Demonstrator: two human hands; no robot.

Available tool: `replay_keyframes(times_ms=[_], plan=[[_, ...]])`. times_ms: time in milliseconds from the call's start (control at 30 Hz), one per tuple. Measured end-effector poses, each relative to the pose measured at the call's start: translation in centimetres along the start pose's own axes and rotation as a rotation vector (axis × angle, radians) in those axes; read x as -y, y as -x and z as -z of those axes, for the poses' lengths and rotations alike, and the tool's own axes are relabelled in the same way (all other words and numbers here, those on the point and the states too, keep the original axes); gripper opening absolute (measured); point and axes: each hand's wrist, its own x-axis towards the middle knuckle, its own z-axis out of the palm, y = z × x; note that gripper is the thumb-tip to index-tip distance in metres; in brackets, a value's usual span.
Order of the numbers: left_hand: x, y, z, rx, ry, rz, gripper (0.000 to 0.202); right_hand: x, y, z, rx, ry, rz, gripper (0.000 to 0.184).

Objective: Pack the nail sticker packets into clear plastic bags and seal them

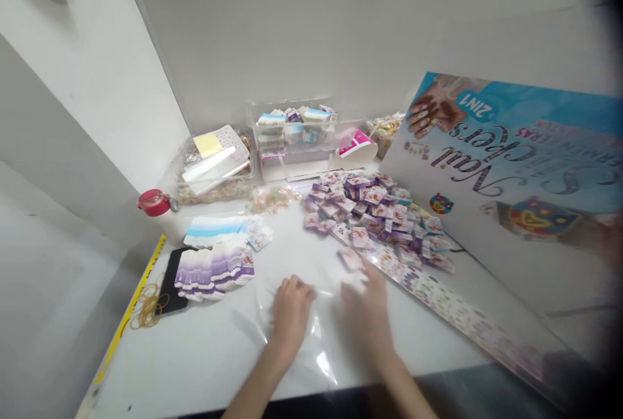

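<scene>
My left hand [291, 314] rests on a clear plastic sleeve [316, 341] lying on the white table [204, 354], its fingers curled down onto the film. My right hand [366, 305] lies just to the right, blurred by motion, fingers over a small white card [354, 284] at the sleeve's edge. One small purple flowered packet [349, 258] lies just beyond my right fingers. Behind it spreads a heap of several such purple packets [370, 211].
Fanned stacks of purple cards [214, 270] and blue cards [219, 229] lie at left on a black pad, with rubber bands [148, 309] by the yellow table edge. Clear bins [296, 133] stand at the back. A large nail-sticker box [511, 179] leans at right.
</scene>
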Motion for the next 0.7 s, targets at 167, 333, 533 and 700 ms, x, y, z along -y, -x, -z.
replay_keyframes(times_ms=[167,333,533,700], plan=[[0.5,0.1,0.8,-0.014,0.152,0.084,0.025,-1.5,1.2,-0.1,0.233,0.284,0.289,0.025],[0.4,0.0,2.2,-0.025,0.307,0.154,0.028,-2.9,0.9,-0.1,0.289,0.145,0.138,0.031],[-0.5,0.7,4.1,-0.105,0.267,0.163,0.028,-1.5,0.1,1.3,0.195,0.256,0.233,0.026],[0.2,1.4,3.0,-0.051,-0.119,-0.023,0.023,-0.8,-1.4,2.0,0.250,0.365,0.319,0.026]])
